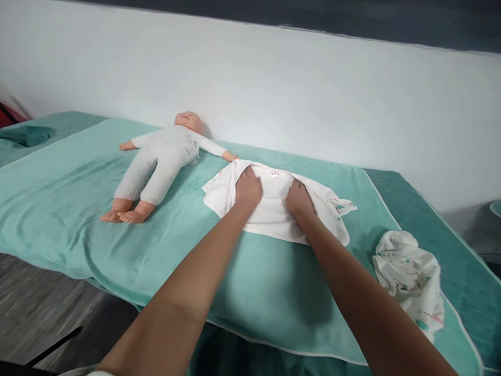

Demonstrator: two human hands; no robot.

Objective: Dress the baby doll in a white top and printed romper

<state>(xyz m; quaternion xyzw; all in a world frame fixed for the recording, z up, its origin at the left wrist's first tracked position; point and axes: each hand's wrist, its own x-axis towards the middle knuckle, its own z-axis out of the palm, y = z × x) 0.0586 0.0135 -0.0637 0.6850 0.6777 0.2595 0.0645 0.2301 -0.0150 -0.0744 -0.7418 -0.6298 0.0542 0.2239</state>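
A white baby shirt (274,209) with a small printed label at the neck lies spread open on the bed. My left hand (249,187) has its fingers curled at the shirt's left front panel, with the fingertips partly tucked under the cloth. On the other side, my right hand (300,198) is closed on the right front panel in the same way. Green prints show along the shirt's right sleeve. A baby doll (166,151) in a white cloth body lies on its back to the left, its outstretched hand close to the shirt's upper left corner.
A crumpled white printed cloth (407,277) rests at the right, beside my right forearm. The light green blanket (50,193) covers the bed, over a darker green cover (422,224). A white wall (313,99) stands behind. Dark flooring (35,292) shows at lower left.
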